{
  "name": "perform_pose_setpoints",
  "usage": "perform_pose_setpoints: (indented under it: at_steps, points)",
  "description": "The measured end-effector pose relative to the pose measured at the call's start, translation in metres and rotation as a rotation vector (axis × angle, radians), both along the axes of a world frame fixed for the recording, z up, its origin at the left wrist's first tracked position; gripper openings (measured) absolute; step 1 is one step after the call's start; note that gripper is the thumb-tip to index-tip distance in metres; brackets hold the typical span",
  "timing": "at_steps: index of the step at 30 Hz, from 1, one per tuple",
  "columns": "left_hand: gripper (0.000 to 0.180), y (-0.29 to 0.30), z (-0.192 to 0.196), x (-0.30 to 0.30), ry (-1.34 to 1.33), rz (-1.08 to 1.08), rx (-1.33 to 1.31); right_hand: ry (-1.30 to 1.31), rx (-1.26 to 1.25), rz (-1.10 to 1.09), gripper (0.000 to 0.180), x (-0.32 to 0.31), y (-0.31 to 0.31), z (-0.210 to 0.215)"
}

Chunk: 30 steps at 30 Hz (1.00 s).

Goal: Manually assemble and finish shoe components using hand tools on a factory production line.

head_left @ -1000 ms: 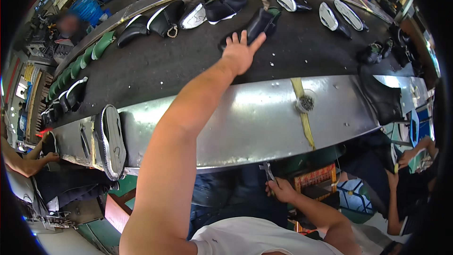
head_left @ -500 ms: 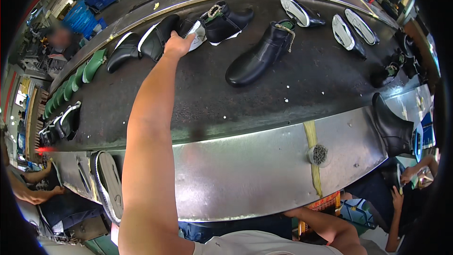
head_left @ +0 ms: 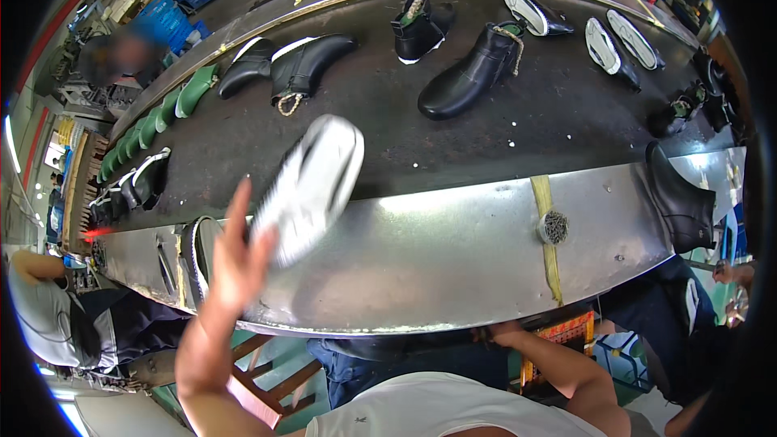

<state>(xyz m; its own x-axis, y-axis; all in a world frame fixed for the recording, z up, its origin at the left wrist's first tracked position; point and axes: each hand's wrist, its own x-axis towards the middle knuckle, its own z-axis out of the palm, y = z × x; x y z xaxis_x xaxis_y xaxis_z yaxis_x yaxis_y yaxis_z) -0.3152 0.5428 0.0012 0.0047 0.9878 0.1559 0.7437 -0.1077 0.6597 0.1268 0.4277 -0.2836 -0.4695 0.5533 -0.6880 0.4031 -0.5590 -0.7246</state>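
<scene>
My left hand (head_left: 236, 263) is raised above the near metal ledge, its thumb at the lower end of a black shoe (head_left: 320, 174) with a white bottom. The shoe is tilted with its bottom up and is blurred by motion; the fingers behind it are partly hidden. My right hand (head_left: 508, 332) is low by the ledge's front edge, next to dark trousers, and its fingers are mostly hidden. Beyond the left hand lie a black boot (head_left: 312, 63) with a rope loop and another black shoe (head_left: 245, 69). An upright boot (head_left: 419, 28) and a larger boot (head_left: 465, 77) are farther right.
The metal ledge (head_left: 437, 235) carries a cup of nails (head_left: 554, 227) on a yellow strip (head_left: 547, 263). A black boot (head_left: 681, 202) is at its right end. Green shoe forms (head_left: 194, 91) line the left. White-bottomed shoes (head_left: 602, 47) lie far right. Co-workers sit on both sides.
My left hand has drawn back from the far row, bringing the white-bottomed shoe toward me. The boots beside that spot now sit apart and turned. The view has shifted slightly.
</scene>
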Motion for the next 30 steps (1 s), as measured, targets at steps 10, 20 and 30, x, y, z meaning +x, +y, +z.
perform_pose_setpoints:
  at_steps: [10,20,30]
  points:
    - [0.056,0.036,-0.020,-0.026,0.178,0.142,-0.284,-0.213,0.366,0.373,0.023,-0.010,0.015,0.026]
    - [0.054,0.360,-0.155,-0.190,-0.880,0.200,-0.599,0.013,0.077,0.006,0.023,-0.003,0.029,0.001]
    - [0.039,0.407,-0.165,-0.066,-1.101,0.255,-0.577,0.186,0.020,-0.065,0.034,-0.003,-0.003,-0.039]
